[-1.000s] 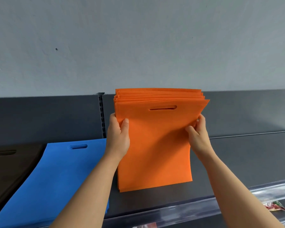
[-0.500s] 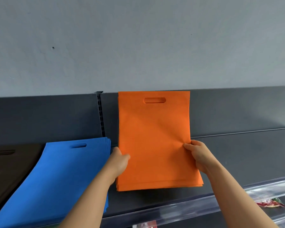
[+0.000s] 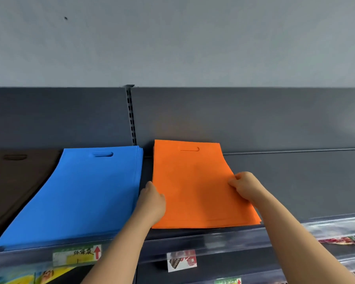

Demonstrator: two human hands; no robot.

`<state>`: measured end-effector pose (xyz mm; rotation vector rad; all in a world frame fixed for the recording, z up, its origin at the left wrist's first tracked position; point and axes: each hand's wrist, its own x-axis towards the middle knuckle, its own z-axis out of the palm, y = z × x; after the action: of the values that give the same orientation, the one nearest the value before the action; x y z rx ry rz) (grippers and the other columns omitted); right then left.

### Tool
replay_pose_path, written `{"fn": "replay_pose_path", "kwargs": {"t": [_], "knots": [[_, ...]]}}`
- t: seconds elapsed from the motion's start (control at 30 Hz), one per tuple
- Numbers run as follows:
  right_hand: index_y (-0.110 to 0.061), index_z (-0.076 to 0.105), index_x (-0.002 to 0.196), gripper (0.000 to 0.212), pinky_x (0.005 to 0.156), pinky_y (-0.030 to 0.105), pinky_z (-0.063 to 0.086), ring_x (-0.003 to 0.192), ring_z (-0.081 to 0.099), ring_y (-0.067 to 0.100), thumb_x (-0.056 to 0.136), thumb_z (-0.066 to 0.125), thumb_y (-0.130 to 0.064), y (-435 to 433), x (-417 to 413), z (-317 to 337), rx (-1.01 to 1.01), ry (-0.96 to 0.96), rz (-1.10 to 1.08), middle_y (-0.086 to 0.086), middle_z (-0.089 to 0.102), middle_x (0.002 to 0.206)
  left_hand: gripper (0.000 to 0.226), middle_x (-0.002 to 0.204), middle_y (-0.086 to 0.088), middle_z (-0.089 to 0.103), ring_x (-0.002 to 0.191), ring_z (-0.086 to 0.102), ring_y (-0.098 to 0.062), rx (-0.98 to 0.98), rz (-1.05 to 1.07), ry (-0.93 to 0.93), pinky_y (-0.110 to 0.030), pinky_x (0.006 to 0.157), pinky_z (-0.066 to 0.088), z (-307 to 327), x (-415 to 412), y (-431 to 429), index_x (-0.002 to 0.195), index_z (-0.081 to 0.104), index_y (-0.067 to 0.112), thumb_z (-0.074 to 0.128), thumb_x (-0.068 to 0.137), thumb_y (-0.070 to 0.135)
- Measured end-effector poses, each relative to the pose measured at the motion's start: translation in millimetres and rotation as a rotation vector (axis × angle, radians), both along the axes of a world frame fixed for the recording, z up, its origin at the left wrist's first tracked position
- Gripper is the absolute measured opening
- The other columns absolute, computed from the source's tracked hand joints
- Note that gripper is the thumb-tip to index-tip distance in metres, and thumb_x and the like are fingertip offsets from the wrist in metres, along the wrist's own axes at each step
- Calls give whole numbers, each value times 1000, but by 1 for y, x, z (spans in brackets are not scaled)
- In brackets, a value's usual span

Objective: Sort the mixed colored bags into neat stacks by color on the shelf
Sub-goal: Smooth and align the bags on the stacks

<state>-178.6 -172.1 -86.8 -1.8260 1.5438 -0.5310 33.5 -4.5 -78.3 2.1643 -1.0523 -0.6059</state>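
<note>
A stack of orange bags (image 3: 195,185) lies flat on the dark grey shelf (image 3: 295,187), handle slot toward the back panel. My left hand (image 3: 152,199) grips the stack's left edge near the front. My right hand (image 3: 244,186) pinches its right edge with curled fingers. Left of it lies a stack of blue bags (image 3: 80,197), also flat, and further left a stack of dark brown bags (image 3: 14,181), partly cut off by the frame.
The shelf's front lip carries a clear price rail (image 3: 213,242) with paper labels (image 3: 181,260). A slotted upright (image 3: 131,117) divides the back panel. Bare shelf surface stretches right of the orange stack. Packaged goods (image 3: 340,240) show on the lower shelf.
The orange stack went from standing upright in both hands to lying flat on the shelf. My hands slid down to its side edges. The view tilted downward.
</note>
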Motion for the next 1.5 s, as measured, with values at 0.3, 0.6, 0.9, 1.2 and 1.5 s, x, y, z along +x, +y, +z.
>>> {"fn": "replay_pose_path", "kwargs": {"t": [0.3, 0.6, 0.9, 1.2, 1.5], "knots": [[-34, 23, 145, 110, 91, 33, 48, 112, 52, 14, 56, 85, -48, 43, -49, 10, 192, 99, 370, -13, 46, 130, 119, 157, 3, 10, 139, 26, -16, 82, -258, -10, -33, 110, 28, 6, -8, 41, 152, 8, 28, 83, 63, 49], [-34, 17, 148, 114, 98, 35, 43, 113, 43, 14, 58, 85, -47, 58, -58, 9, 65, 242, 437, -10, 35, 137, 95, 159, 2, 6, 142, 21, -17, 31, -247, -100, -35, 113, 24, 3, -18, 50, 144, 34, 36, 84, 64, 45], [-35, 48, 136, 78, 103, 32, 40, 123, 45, 20, 66, 82, -45, 64, -64, 7, -39, 185, 421, -9, 22, 154, 67, 157, 2, 20, 139, 30, -18, -50, -169, -104, -38, 114, 27, -5, -26, 55, 127, 58, 31, 83, 66, 41], [-27, 66, 119, 53, 90, 21, 43, 117, 55, 16, 69, 80, -40, 79, -70, -1, -174, 140, 356, -5, 38, 148, 48, 153, 4, 31, 133, 38, -18, -98, -87, -101, -35, 108, 32, -12, -31, 60, 111, 68, 28, 84, 66, 36], [-28, 63, 119, 59, 95, 27, 45, 115, 54, 18, 66, 82, -42, 83, -73, -4, -158, 76, 323, -3, 42, 145, 42, 132, 9, 45, 109, 45, -9, -127, -59, -127, -23, 88, 35, -12, -36, 64, 97, 62, 25, 86, 64, 35]]}}
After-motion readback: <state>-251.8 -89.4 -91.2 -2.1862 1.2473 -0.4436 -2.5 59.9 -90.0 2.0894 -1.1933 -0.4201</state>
